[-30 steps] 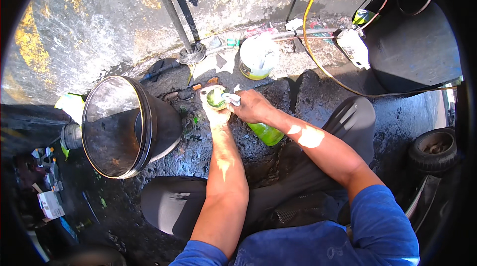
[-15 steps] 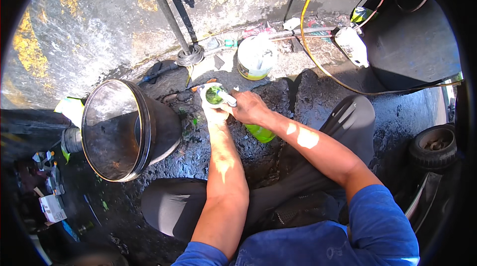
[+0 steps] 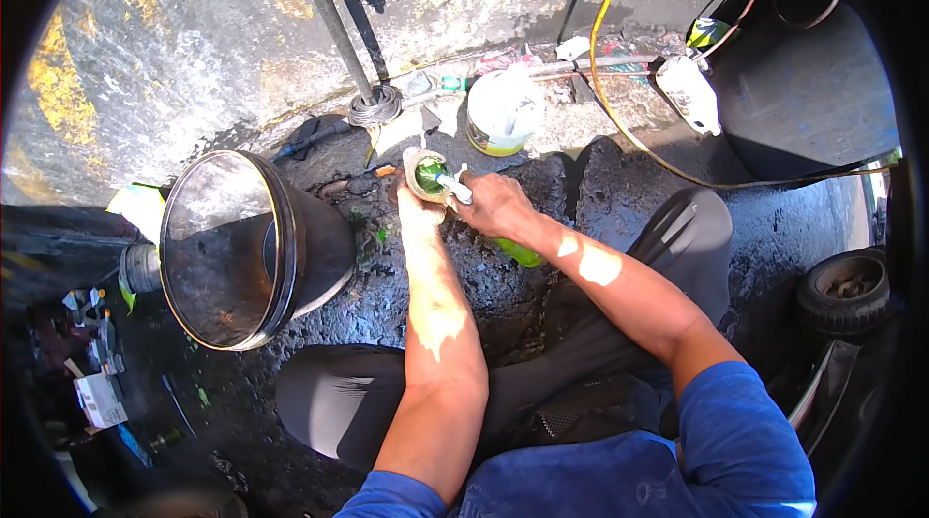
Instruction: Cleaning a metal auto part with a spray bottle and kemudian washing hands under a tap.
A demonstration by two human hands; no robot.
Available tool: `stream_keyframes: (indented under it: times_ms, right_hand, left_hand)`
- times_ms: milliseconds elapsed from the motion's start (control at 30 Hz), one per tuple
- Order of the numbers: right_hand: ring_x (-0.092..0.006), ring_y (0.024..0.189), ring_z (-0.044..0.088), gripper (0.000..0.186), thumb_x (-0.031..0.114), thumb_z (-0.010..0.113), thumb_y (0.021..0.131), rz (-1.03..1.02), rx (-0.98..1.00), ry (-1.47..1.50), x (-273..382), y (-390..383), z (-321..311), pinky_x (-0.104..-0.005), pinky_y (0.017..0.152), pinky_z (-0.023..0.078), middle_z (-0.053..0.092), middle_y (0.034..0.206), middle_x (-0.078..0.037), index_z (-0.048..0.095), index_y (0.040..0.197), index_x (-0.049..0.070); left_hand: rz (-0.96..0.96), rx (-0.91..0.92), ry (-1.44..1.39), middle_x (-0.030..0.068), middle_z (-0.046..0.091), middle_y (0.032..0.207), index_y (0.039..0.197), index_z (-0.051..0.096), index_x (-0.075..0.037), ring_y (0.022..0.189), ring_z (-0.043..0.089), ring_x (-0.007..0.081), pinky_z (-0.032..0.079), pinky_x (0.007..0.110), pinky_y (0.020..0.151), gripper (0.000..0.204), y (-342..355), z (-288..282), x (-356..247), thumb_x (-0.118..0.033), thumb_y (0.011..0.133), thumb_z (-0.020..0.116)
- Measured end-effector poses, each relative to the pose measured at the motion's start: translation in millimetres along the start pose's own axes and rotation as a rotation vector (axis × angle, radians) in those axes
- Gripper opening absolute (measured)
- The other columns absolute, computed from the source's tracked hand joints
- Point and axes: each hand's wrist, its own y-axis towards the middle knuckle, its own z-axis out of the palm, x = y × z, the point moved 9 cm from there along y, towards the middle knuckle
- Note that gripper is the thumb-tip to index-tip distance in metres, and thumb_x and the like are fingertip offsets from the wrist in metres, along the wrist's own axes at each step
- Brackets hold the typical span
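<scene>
One cup-shaped piece (image 3: pixel 428 173) gripped by left hand (image 3: pixel 420 211), right hand (image 3: pixel 499 207) grasping green spray bottle (image 3: pixel 521 254), white tub (image 3: pixel 503 114), markings illegible

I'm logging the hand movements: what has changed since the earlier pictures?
The left hand has tilted the cup and shifted it slightly forward. Less of the green bottle shows beside the right forearm. Nothing was visibly taken up or let go. The black bucket and white bucket stayed put.

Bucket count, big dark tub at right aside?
2. Black bucket, left of the left hand; white bucket, by the wall, beyond the right hand. The dark picture edges may hide more.
</scene>
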Motion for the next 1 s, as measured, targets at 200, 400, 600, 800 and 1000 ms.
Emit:
stream_keyframes:
  times_ms: [200, 400, 600, 800, 1000]
  right_hand:
    - [-0.0438, 0.089, 0.067, 0.041, 0.036, 0.064, 0.090, 0.011, 0.021, 0.005, -19, 3, 5, -0.0524, 0.080, 0.053, 0.069, 0.090, -0.026, 0.063, 0.106, -0.002]
    - [-0.0434, 0.089, 0.067, 0.042, 0.038, 0.065, 0.091, 0.066, 0.028, -0.028, -39, 4, 11, -0.0520, 0.081, 0.052, 0.069, 0.090, -0.025, 0.063, 0.109, 0.000]
    - [-0.0437, 0.091, 0.067, 0.041, 0.038, 0.063, 0.092, -0.038, 0.015, -0.019, -32, 5, 8, -0.0519, 0.082, 0.053, 0.069, 0.092, -0.026, 0.064, 0.106, 0.000]
    - [-0.0429, 0.092, 0.067, 0.040, 0.039, 0.065, 0.091, 0.050, 0.068, -0.058, -42, 6, 14, -0.0515, 0.083, 0.053, 0.070, 0.093, -0.025, 0.066, 0.102, 0.001]
    - [-0.0436, 0.089, 0.067, 0.040, 0.040, 0.065, 0.091, 0.025, 0.074, -0.059, -45, 3, 20, -0.0518, 0.082, 0.053, 0.070, 0.091, -0.025, 0.067, 0.101, 0.001]
  left_hand:
    - [-0.002, -0.029, 0.107, 0.0067, 0.062, 0.131, 0.137, 0.054, -0.014, 0.120, 0.060, 0.0267, 0.050, 0.049, 0.100, 0.056, 1, 4, 5, -0.051, 0.105, 0.025]
    - [0.053, 0.050, 0.118, 0.0083, 0.057, 0.140, 0.144, 0.049, -0.014, 0.126, 0.055, 0.0266, 0.046, 0.048, 0.105, 0.055, -1, 18, 0, -0.044, 0.105, 0.025]
    - [0.097, 0.000, 0.258, 0.0095, 0.062, 0.133, 0.141, 0.052, -0.010, 0.123, 0.056, 0.0264, 0.048, 0.047, 0.103, 0.057, -9, 25, 0, -0.045, 0.104, 0.027]
    - [0.027, -0.121, 0.313, 0.0101, 0.064, 0.127, 0.136, 0.056, -0.008, 0.118, 0.059, 0.0271, 0.053, 0.049, 0.095, 0.057, -14, 21, 3, -0.046, 0.104, 0.028]
    - [0.002, -0.162, 0.329, 0.0102, 0.066, 0.125, 0.130, 0.059, -0.005, 0.108, 0.065, 0.0293, 0.056, 0.045, 0.089, 0.054, -14, 14, 6, -0.044, 0.103, 0.034]
